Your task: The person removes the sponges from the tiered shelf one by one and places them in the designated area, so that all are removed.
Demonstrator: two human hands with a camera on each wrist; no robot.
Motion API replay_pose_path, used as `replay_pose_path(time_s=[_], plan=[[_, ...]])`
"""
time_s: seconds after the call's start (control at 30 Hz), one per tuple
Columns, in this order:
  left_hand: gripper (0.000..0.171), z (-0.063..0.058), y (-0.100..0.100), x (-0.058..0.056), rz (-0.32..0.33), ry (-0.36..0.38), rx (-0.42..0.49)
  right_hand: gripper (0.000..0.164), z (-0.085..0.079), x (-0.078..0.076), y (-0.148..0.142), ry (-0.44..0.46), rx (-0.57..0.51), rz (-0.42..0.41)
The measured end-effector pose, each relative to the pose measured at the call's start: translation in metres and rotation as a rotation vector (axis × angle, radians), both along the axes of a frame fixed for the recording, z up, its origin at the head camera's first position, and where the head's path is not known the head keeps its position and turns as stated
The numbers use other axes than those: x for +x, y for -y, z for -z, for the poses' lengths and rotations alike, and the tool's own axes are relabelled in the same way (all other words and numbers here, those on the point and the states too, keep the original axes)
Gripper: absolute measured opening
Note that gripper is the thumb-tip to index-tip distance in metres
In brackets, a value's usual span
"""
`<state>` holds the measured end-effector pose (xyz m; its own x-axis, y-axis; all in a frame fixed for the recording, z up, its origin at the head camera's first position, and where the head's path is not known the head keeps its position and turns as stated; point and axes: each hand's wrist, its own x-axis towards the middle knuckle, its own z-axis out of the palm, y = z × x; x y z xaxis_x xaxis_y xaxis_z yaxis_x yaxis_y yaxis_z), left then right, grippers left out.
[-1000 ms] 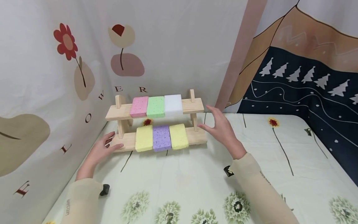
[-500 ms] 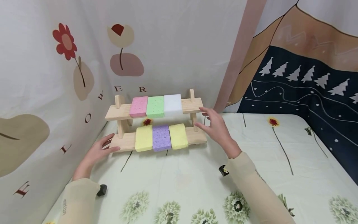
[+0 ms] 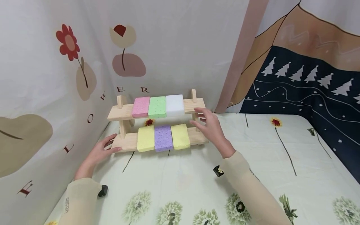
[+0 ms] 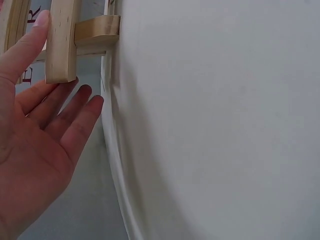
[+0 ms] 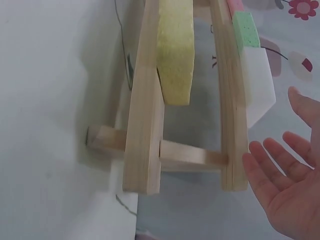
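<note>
A two-tier wooden rack [image 3: 127,142] stands against the cloth wall. On its upper shelf lie a pink sponge [image 3: 141,107], a green sponge [image 3: 157,107] and a white sponge [image 3: 175,105]. Two yellow sponges [image 3: 146,138] flank a purple sponge [image 3: 163,138] on the lower shelf. At the lower shelf's left end, my left hand [image 3: 99,151] holds the board between thumb and fingers, as the left wrist view shows too. My right hand [image 3: 209,125] is beside the rack's right end, fingers spread and holding nothing. Its fingertips are right at the upper board [image 5: 232,150] in the right wrist view.
White cloth with a flower print [image 3: 174,181] covers the table. Printed fabric walls rise close behind the rack and on the left, and a dark panel with trees [image 3: 298,75] stands at the right. Small black devices [image 3: 218,171] sit at both wrists.
My right hand has moved left, from beyond the rack's right end to right at it. My left hand has shifted slightly at the lower shelf's end. The rack and sponges stay put.
</note>
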<state>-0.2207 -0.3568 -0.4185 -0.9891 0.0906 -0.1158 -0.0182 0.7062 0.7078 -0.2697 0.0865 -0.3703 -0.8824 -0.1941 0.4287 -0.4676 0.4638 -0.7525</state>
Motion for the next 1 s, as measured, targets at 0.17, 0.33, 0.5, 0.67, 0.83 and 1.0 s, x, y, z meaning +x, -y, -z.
replay_pose_path(time_s=[0.17, 0.33, 0.5, 0.67, 0.83, 1.0], plan=[[0.085, 0.003, 0.0, 0.0, -0.006, -0.002, 0.014, 0.051, 0.001, -0.003, 0.007, 0.013, -0.021, -0.002], [0.084, 0.004, 0.0, 0.0, -0.011, -0.006, 0.032, 0.05, -0.001, -0.005, 0.012, 0.024, -0.048, -0.006], [0.085, 0.004, 0.0, 0.001, -0.019, 0.008, 0.038, 0.051, -0.003, -0.008, 0.016, 0.044, -0.085, -0.024], [0.086, 0.004, 0.001, 0.0, -0.028, 0.016, 0.03, 0.051, -0.004, -0.01, 0.019, 0.064, -0.122, -0.033], [0.086, 0.006, 0.003, 0.001, -0.034, 0.016, 0.014, 0.051, -0.003, -0.012, 0.023, 0.081, -0.142, -0.034], [0.085, 0.004, 0.002, 0.002, -0.029, 0.005, 0.03, 0.05, -0.002, -0.013, 0.027, 0.096, -0.164, -0.029]])
